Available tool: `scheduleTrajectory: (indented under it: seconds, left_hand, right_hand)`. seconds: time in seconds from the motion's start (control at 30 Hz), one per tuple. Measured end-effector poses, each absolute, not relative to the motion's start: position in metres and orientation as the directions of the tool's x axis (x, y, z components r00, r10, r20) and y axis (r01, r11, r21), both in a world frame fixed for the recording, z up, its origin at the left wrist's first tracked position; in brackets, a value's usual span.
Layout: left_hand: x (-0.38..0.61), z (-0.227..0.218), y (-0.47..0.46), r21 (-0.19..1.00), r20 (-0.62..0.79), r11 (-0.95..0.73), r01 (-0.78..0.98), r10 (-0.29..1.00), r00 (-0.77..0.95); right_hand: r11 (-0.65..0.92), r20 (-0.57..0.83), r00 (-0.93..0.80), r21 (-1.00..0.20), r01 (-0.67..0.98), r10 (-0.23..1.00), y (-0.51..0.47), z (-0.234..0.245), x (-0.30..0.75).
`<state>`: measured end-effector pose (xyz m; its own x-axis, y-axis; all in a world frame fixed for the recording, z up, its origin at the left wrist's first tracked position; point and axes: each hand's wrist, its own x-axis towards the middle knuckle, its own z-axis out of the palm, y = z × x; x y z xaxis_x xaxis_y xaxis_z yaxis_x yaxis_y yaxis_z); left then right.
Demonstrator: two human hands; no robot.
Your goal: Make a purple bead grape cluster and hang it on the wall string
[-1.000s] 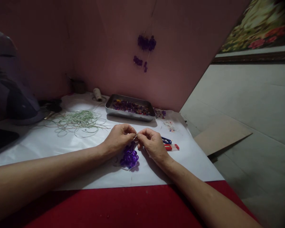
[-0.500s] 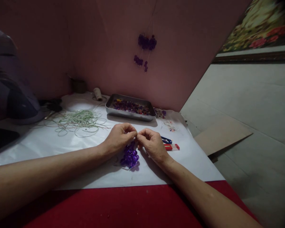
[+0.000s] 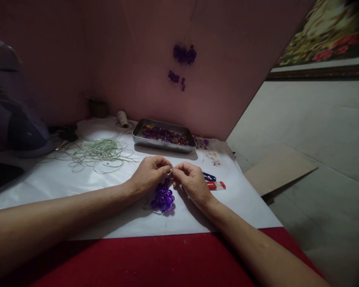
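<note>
A cluster of round, glossy purple beads [image 3: 163, 198] hangs just under my fingertips, low over the white table cover. My left hand [image 3: 152, 172] pinches thumb and forefinger on a thin pale cord [image 3: 170, 170] at the top of the cluster. From the other side my right hand [image 3: 191, 179] also pinches this cord, its fingertips almost meeting the left ones. The cord's exact shape is too small to make out, and the fingers partly cover it. Beside my right hand lie a blue-handled tool [image 3: 209, 176] and a red cutter [image 3: 217, 185], both partly hidden.
A metal tray [image 3: 164, 146] of mixed beads stands at the back, with loose beads [image 3: 214, 158] to its right. Tangled green cord [image 3: 100, 150] lies on the left, near a white spool [image 3: 123, 118]. Purple bead strands [image 3: 184, 54] hang before the pink wall.
A pale bit of cord now shows between my fingertips, which have parted slightly. Otherwise the hands and the bead cluster keep nearly the same place.
</note>
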<state>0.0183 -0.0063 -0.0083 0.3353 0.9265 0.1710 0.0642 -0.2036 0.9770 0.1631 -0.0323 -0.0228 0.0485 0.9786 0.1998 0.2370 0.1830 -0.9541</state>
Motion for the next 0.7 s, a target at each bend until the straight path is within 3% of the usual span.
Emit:
scheduleTrajectory:
  seconds: [0.7]
  left_hand:
    - [0.019, -0.012, -0.0033, 0.961, 0.197, -0.25, 0.119, 0.919, 0.342]
  right_hand:
    - [0.189, 0.205, 0.052, -0.955, 0.228, 0.977, -0.0321, -0.0227, 0.1628]
